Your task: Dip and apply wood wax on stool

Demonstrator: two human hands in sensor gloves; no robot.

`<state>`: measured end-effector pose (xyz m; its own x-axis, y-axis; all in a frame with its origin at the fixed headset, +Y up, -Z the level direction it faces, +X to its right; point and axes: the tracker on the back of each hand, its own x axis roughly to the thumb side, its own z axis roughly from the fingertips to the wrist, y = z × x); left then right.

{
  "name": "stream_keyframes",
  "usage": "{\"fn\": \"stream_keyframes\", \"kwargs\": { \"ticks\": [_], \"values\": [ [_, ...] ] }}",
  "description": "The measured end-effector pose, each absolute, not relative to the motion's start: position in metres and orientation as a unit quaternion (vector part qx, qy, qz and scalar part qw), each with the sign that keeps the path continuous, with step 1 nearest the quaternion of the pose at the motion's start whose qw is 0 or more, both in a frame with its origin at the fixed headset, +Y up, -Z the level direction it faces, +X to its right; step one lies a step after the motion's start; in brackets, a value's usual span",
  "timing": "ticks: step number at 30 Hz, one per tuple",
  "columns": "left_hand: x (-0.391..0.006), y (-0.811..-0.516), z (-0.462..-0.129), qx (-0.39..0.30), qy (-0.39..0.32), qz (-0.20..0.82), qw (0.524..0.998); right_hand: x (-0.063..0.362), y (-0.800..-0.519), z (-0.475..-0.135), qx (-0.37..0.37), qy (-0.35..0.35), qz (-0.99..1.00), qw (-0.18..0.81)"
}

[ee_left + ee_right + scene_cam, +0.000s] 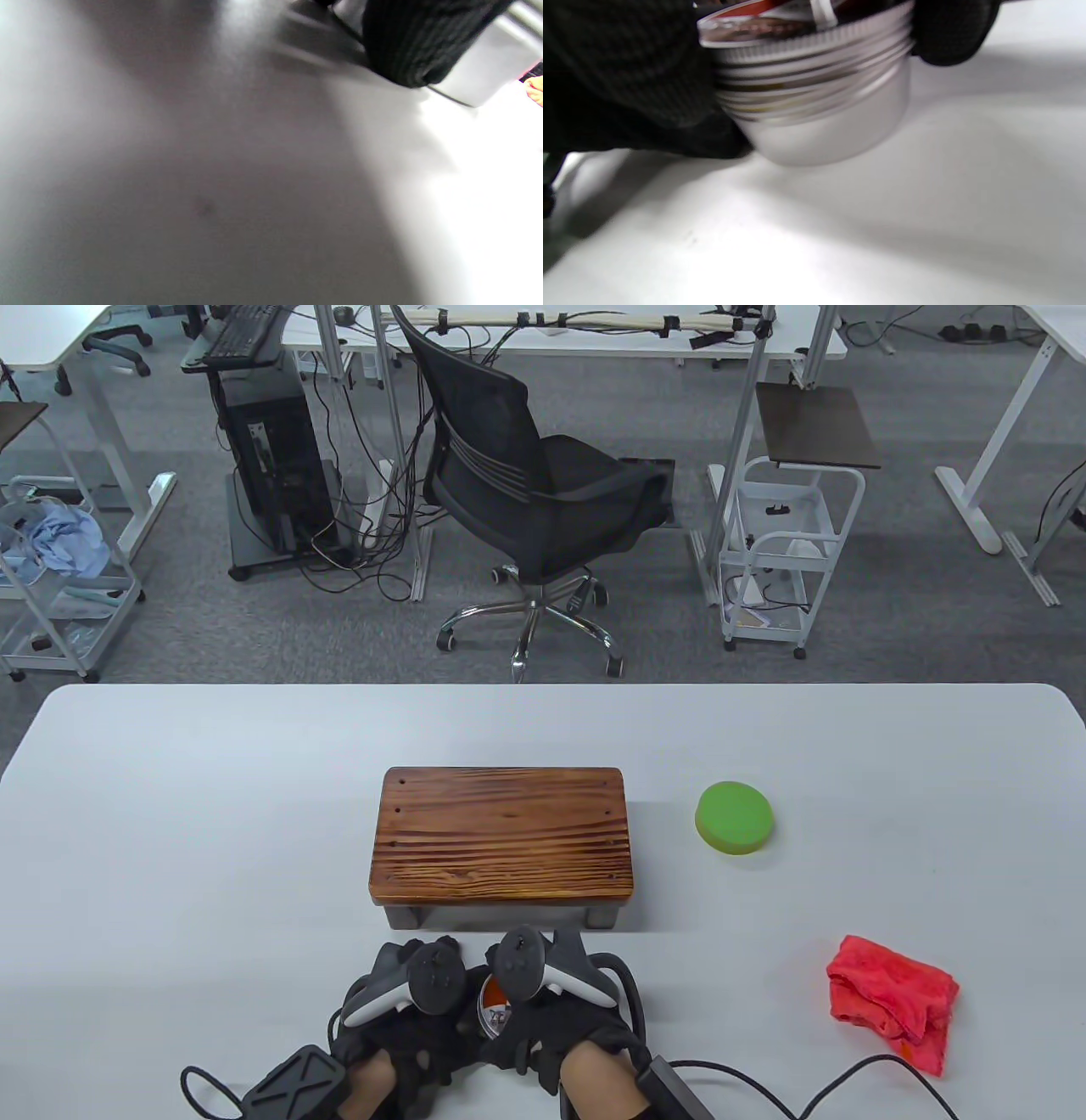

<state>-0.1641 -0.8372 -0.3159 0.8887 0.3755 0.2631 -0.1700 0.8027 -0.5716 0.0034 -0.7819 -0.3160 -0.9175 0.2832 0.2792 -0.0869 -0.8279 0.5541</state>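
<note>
A wax tin (814, 106) is being gripped between two gloved hands at the near edge of the table (212, 831).

The left hand (399, 1010) and right hand (551, 1001) are being curled around the tin, with fingers (950, 29) seen pressed to its threaded rim; the lid is probably best turned while the base is being held steady against the table. Just beyond, the wooden stool (505, 836) is waiting untouched, a green sponge (735, 818) lying to its right and a red cloth (891, 997) nearer. Behind the white table, an office chair (534, 492) and wheeled carts are standing on grey carpet.
</note>
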Motion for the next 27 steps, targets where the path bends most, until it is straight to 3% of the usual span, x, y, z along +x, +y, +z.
{"fn": "stream_keyframes", "kwargs": {
  "ticks": [4, 8, 11, 27],
  "values": [
    [-0.164, -0.837, -0.315, -0.277, -0.186, 0.145, 0.932, 0.007, -0.782, -0.313, 0.157, 0.275, 0.942, 0.109],
    [-0.164, -0.837, -0.315, -0.276, -0.186, 0.143, 0.932, 0.002, -0.779, -0.31, 0.103, 0.232, 0.966, 0.041],
    [-0.163, -0.837, -0.315, -0.276, -0.186, 0.141, 0.933, -0.002, -0.783, -0.311, 0.108, 0.257, 0.959, 0.053],
    [-0.162, -0.837, -0.314, -0.276, -0.186, 0.144, 0.932, 0.001, -0.782, -0.313, 0.143, 0.247, 0.956, 0.065]
  ]
}}
